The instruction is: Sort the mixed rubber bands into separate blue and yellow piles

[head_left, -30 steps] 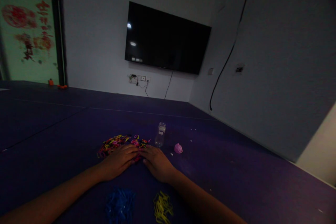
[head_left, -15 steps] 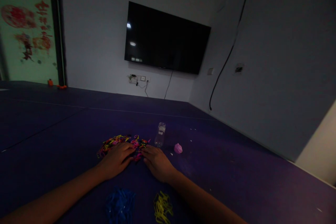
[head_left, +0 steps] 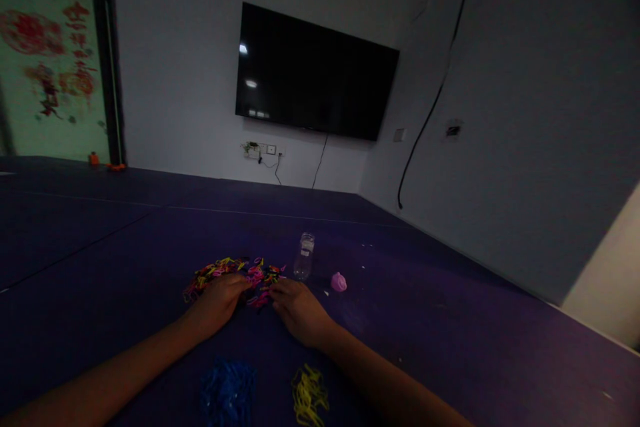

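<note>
A loose heap of small rubber bands (head_left: 257, 279) in pink, yellow, red and black lies on the purple surface. My left hand (head_left: 220, 300) rests on the heap's near side, fingers stretched forward over the bands and their tips partly hidden. At the heap's right edge, my right hand (head_left: 299, 310) lies with its fingers extended and touching bands. Pink bands show in the gap between the hands. Closer to me are a pile of blue bands (head_left: 229, 392) and a smaller bunch of yellow bands (head_left: 309, 395). I cannot see either hand holding anything.
Behind my right hand stands a clear bottle (head_left: 304, 257). A pink, rounded object (head_left: 339, 281) sits right of it, with small white scraps nearby. Beyond the purple surface (head_left: 450, 333), a television (head_left: 315, 73) hangs on the wall, and a black cable (head_left: 425, 123) dangles at the right.
My left hand has drawn back to the left, away from my right hand, uncovering more pink bands. My right hand has barely moved. The view has shifted slightly.
</note>
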Tool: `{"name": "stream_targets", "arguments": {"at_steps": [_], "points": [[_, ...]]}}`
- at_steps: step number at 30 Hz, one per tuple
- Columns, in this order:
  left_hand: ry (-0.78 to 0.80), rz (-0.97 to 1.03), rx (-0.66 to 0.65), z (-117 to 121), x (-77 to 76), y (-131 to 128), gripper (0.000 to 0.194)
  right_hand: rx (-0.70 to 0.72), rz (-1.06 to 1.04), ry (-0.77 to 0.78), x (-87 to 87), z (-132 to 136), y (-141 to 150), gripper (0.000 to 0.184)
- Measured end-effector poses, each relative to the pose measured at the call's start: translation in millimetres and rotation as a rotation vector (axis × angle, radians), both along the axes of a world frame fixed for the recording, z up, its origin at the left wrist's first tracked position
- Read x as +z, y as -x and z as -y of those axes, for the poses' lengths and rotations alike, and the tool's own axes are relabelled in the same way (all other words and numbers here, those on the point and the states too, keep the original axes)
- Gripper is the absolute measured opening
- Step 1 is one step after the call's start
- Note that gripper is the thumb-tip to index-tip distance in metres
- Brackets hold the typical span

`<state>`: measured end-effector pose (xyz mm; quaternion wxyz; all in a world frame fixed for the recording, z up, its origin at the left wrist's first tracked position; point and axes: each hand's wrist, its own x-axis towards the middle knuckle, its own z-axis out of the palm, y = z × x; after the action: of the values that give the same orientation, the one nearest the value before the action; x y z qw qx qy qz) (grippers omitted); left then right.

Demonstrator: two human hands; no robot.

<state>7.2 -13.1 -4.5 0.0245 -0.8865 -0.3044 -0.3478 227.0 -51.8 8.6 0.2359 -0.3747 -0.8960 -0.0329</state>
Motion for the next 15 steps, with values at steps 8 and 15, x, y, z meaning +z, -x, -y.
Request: {"name": "stream_targets", "arguments": {"at_steps": [8,15], "points": [[-0.065,-0.021,-0.041,8.7,7.4,-2.7,0.03,-0.008,0.007,-0.008,0.9,1.0,0.5,0.027],[-0.139,-0.101,-0.116,10.8,8.6,-3.0,0.028,0.005,0.008,-0.016,-1.1,-0.1,-0.3,0.031]]}}
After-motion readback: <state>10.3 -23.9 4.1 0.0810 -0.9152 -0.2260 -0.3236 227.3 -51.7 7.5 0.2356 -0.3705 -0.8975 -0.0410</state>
